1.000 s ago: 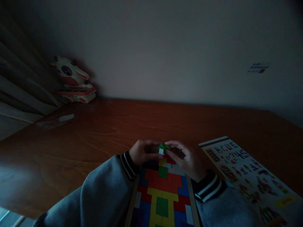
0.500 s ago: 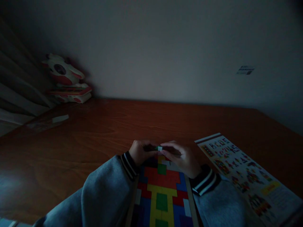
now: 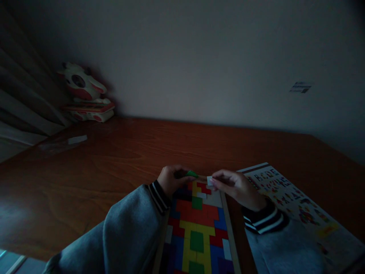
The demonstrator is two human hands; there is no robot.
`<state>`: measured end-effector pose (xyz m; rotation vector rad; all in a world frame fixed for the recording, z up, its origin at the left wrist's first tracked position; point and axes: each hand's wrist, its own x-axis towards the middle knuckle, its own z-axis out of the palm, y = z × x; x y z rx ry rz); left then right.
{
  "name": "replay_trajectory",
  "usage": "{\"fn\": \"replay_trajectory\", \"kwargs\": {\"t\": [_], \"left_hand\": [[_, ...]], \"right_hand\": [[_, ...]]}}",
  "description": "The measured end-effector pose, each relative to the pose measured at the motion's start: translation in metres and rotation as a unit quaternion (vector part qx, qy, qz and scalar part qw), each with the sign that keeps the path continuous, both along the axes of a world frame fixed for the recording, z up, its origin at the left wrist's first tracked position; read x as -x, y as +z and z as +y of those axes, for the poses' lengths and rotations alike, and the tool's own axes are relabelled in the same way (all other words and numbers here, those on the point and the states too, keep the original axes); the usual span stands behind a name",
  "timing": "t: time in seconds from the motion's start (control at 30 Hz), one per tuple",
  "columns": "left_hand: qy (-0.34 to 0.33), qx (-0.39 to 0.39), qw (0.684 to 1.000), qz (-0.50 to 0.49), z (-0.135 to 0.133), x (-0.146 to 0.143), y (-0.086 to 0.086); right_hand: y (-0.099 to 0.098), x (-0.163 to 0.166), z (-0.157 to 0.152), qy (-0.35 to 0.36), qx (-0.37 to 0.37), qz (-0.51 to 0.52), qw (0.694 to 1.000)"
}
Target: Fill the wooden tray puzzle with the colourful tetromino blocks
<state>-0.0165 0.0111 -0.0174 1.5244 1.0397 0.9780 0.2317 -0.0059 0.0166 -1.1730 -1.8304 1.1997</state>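
Observation:
Between the thumb and fingers of my left hand (image 3: pixel 172 179) is a small green puzzle piece (image 3: pixel 192 174), pinched above the far end of the puzzle board. My right hand (image 3: pixel 238 186) pinches a small white puzzle piece (image 3: pixel 209 180) a little to the right of it. Below both hands lies the wooden puzzle board (image 3: pixel 233 243), filled with flat red, yellow, green, blue, purple and white pieces. Near its far right corner a bare pale patch of the tray shows, with a white piece (image 3: pixel 202 195) beside it. My left hand covers part of the board's far left corner.
A printed sheet (image 3: pixel 285 194) with coloured pattern pictures lies right of the board, partly under my right sleeve. At the back left stands a cow-shaped toy (image 3: pixel 85 91). A clear plastic wrapper with a white label (image 3: pixel 77 139) lies in front of it. The wall borders the table behind.
My hands have drawn apart, the right one moving right with the white piece. The green and white pieces, close together before, are now separated. The view has shifted slightly.

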Motion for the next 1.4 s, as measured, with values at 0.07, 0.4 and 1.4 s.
{"fn": "replay_trajectory", "kwargs": {"t": [0.07,0.4,1.4], "left_hand": [[-0.001,0.001,1.000,0.011,0.001,0.001,-0.001],[0.000,-0.010,0.999,0.037,-0.001,0.000,0.004],[-0.047,0.021,0.996,-0.073,-0.014,-0.014,0.008]], "right_hand": [[0.003,-0.009,0.000,0.060,-0.013,-0.057,0.996],[0.000,0.001,-0.009,0.084,-0.011,-0.157,0.984],[-0.005,0.028,-0.014,0.024,-0.175,-0.027,0.984]]}}
